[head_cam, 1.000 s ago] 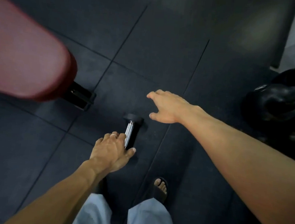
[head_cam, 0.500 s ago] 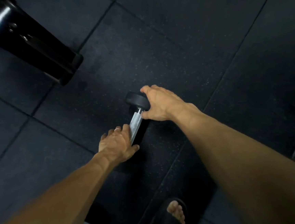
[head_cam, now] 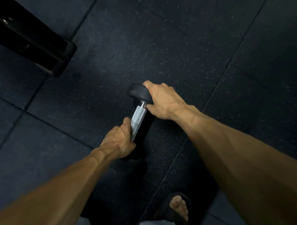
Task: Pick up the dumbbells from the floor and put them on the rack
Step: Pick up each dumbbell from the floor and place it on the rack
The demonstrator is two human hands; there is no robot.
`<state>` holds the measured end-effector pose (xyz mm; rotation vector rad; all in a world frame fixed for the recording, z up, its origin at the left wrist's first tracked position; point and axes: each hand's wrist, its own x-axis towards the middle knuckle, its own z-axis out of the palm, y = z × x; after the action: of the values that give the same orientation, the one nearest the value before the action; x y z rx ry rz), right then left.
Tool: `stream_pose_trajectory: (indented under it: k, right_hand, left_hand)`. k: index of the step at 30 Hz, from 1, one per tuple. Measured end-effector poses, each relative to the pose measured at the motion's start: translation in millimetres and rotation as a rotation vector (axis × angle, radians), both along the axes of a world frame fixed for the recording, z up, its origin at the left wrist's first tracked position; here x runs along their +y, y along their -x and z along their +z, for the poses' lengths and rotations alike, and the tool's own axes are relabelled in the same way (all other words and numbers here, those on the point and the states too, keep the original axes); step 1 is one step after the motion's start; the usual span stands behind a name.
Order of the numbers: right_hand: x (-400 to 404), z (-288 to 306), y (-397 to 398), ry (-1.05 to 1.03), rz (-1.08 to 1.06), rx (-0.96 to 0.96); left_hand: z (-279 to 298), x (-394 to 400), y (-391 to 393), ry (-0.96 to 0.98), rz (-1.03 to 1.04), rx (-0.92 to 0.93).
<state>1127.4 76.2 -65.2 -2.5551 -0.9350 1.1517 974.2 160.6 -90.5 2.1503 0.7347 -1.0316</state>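
Speckled black rubber floor tiles (head_cam: 167, 47)

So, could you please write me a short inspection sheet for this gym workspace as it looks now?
Surface: dark speckled rubber floor tiles, seams visible.
Job's things: one dumbbell, far head raised, near head hidden behind the left hand; rack not in view.
Clutter: nothing seen.
Grippers: left hand grips the knurled handle; right hand holds the far head.
Cables: nothing seen.
Surroundings: black equipment base upper left; sandalled foot below.
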Motion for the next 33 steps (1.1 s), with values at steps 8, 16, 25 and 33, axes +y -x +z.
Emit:
stream_pose_trajectory:
  k: [8, 16, 25, 33]
  right_hand:
    - [-51.4, 66.7, 4.2, -0.012, -0.156, 0.004]
    - [-108.6, 213.1, -10.1, -0.075, -0.287, -0.090]
    - [-194.7, 460.8, -20.3, -0.144, -0.499, -0.298]
    - [-277.4, 670.1, -2.6, -0.099, -0.646, -0.595]
  left_hand:
    - [64.5, -20.9, -4.9, 0.030, -0.156, -0.041]
    - [199.6, -55.8, -40.3, 0.002, -0.309, -0.164]
    - [427.7, -108.4, -98.4, -0.064, -0.565, -0.359]
    - [619.9, -182.6, -139.4, -0.003, -0.800, -0.659]
